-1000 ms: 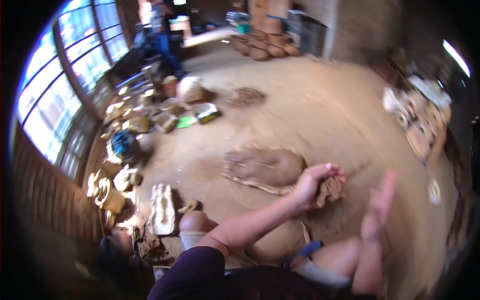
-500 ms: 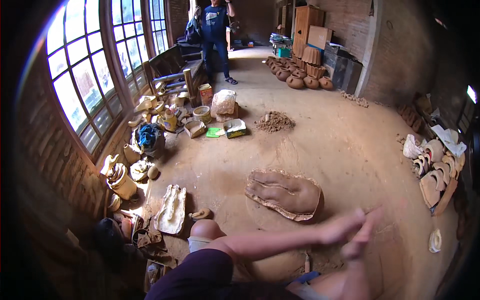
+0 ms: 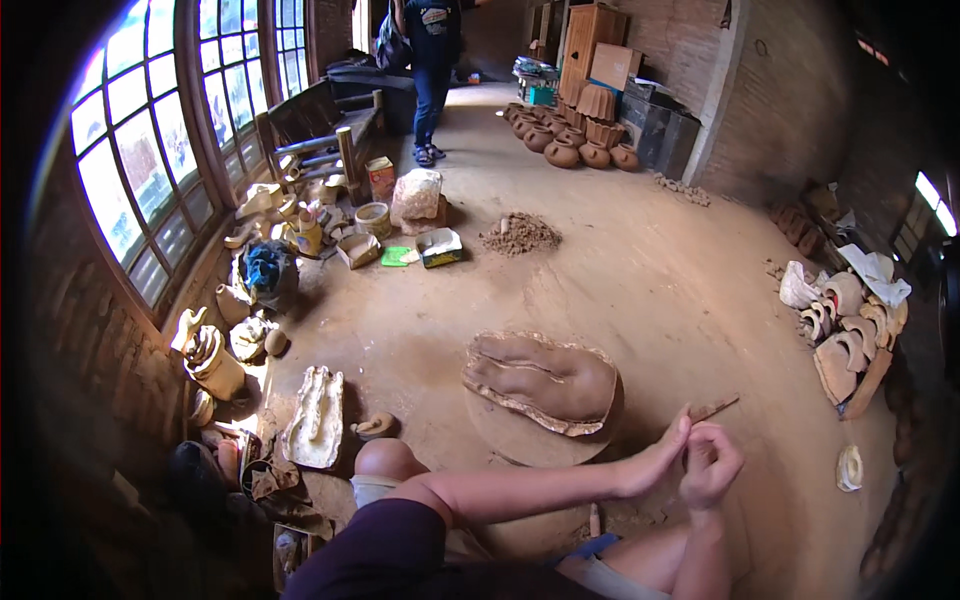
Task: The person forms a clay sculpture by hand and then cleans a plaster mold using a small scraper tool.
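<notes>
As a person sits low on a workshop floor, the right hand (image 3: 713, 468) curls its fingers beside the outstretched left hand (image 3: 655, 468), whose grip is partly hidden. Whether either hand holds the thin brown strip (image 3: 716, 407) just beyond them cannot be told. To their left, a clay-filled mould (image 3: 545, 377) with a pale, ragged rim rests on a round board (image 3: 505, 436).

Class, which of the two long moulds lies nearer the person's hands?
The brown mould, resting on the round board; the white mould lies farther off to the left.
</notes>
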{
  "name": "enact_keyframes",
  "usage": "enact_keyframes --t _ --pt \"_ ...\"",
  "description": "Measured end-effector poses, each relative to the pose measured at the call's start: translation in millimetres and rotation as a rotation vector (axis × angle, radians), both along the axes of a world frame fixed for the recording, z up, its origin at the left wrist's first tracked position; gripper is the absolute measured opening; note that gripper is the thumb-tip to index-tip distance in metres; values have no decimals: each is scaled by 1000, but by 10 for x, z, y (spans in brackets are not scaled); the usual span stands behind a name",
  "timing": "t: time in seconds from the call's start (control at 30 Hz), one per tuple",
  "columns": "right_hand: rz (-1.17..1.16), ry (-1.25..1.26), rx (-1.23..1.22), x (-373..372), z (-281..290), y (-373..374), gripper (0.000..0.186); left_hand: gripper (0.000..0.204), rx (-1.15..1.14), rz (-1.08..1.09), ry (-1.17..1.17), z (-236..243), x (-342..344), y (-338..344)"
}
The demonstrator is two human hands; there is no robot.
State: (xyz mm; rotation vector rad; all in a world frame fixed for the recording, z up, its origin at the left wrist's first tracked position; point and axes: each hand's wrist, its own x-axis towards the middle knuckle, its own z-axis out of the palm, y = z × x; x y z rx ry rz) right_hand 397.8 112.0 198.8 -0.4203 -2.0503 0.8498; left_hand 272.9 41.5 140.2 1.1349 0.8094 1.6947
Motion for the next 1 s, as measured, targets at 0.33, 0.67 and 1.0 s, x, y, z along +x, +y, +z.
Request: enact_keyframes --t 0.33,0.67,1.0 --pt "-23 -1 606 -122 -207 -103 118 83 -316 14 -383 207 -574 172" --pt "97 145 136 130 -69 -134 120 101 -164 -439 -370 312 -4 11" --pt "-212 25 392 444 36 59 48 99 -215 -132 -517 157 -238 -32"
